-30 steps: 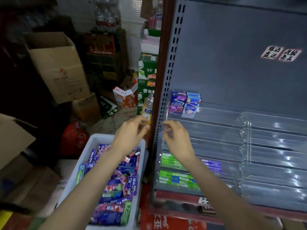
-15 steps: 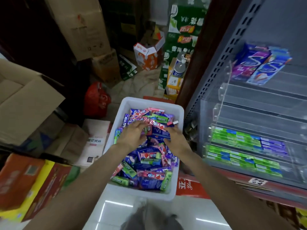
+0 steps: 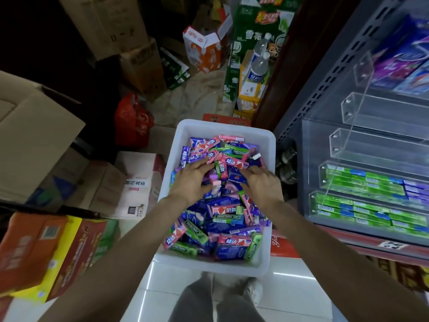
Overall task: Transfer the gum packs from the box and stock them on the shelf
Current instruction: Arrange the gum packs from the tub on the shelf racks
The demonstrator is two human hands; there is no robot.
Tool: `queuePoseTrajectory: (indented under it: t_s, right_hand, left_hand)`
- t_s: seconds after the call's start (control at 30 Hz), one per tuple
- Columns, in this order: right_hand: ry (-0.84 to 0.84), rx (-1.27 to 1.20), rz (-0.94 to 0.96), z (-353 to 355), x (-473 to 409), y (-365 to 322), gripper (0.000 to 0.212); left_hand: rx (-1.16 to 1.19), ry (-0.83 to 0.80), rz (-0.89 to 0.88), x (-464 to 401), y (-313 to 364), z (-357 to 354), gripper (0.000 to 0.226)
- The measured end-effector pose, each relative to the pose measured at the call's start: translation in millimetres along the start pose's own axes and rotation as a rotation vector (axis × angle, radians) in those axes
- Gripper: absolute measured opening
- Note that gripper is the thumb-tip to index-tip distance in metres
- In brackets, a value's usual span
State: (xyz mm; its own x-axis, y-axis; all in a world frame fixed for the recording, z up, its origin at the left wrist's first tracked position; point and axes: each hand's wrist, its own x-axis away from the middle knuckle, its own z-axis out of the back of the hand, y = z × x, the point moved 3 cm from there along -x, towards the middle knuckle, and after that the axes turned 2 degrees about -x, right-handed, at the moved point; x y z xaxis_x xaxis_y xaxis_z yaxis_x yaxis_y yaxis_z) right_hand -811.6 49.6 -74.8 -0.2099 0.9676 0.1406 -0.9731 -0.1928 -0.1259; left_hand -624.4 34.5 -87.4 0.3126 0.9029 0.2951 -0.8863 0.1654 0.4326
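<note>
A white plastic box (image 3: 222, 126) on the floor holds a heap of several loose gum packs (image 3: 222, 219) in blue, pink, green and purple. My left hand (image 3: 192, 180) lies on the packs in the box's far half, fingers stretched toward a pink pack. My right hand (image 3: 262, 184) rests beside it with fingers spread on the packs. Neither hand plainly grips a pack. At the right stands the shelf with clear acrylic tiers (image 3: 371, 140). Green and purple packs (image 3: 362, 182) fill the two lowest tiers, and purple and blue packs (image 3: 401, 56) sit at the top.
Cardboard cartons (image 3: 34, 135) and an orange and yellow carton (image 3: 41, 252) crowd the left side. A red bag (image 3: 132, 122) lies behind them. Green cartons (image 3: 257, 24) and a water bottle (image 3: 258, 63) stand beyond the box. My legs (image 3: 232, 296) are just before the box.
Both hands dropped from the empty middle shelf tier down into the white box. My view tilted down and closer. Since half a second ago the hands have spread slightly apart on the packs.
</note>
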Motion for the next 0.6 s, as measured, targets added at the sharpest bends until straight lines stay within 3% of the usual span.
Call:
queuePoseTrajectory:
  t_s: [0.13,0.23,0.33,0.47,0.6]
  right_hand:
    - [0.090,-0.262,-0.091,13,4,12,0.038]
    - [0.141,-0.565,-0.163,23,5,20,0.029]
    - [0.207,-0.766,-0.252,30,7,32,0.014]
    - [0.256,-0.930,-0.422,39,8,43,0.018]
    - [0.254,-0.970,-0.479,38,7,48,0.021]
  left_hand:
    - [0.117,0.075,-0.055,-2,12,12,0.060]
    - [0.166,0.148,-0.150,-18,27,19,0.043]
    - [0.053,0.105,-0.188,-41,43,19,0.043]
    - [-0.161,-0.098,-0.233,-61,59,9,0.051]
    - [-0.246,-0.057,-0.234,-65,60,11,0.050]
